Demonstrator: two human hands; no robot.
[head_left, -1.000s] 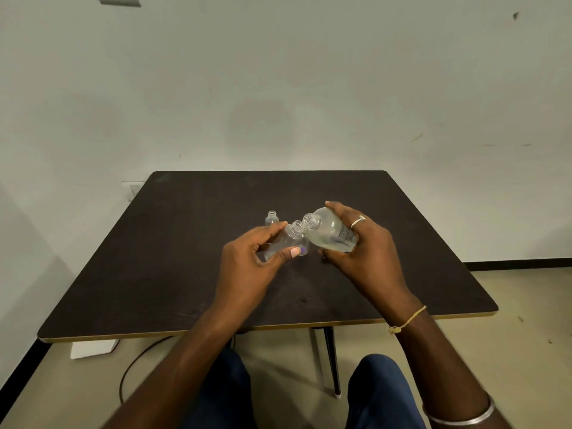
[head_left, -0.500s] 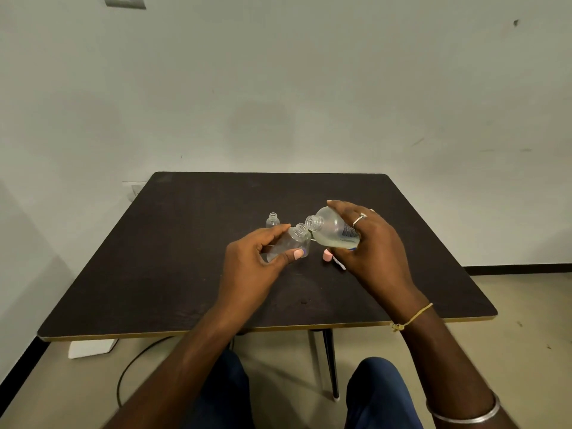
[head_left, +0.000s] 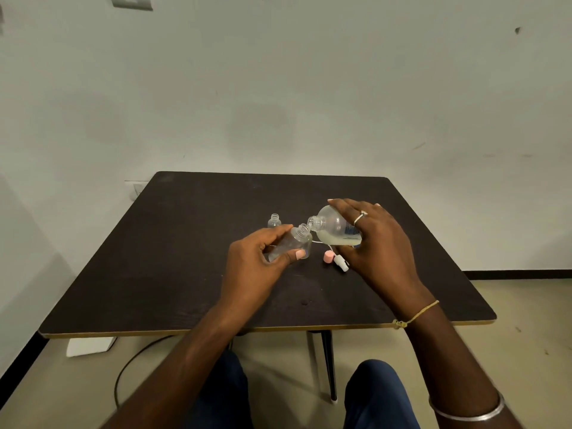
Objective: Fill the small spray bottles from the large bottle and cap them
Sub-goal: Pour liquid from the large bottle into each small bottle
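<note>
My left hand grips a small clear spray bottle, uncapped and tilted to the right above the table. My right hand holds the large clear bottle, tipped nearly level with pale liquid along its lower side. Its open mouth sits just above the small bottle's neck. A second small bottle stands uncapped and upright behind my left hand. A pink cap and a white spray head with its thin tube lie on the table under the large bottle.
The dark square table stands against a pale wall, its front edge close to my knees. A black cable and a white box lie on the floor at the left.
The right hand has lifted and tipped the large bottle further, uncovering the pink cap and spray head beneath. The small bottle's neck has come under the large bottle's mouth.
</note>
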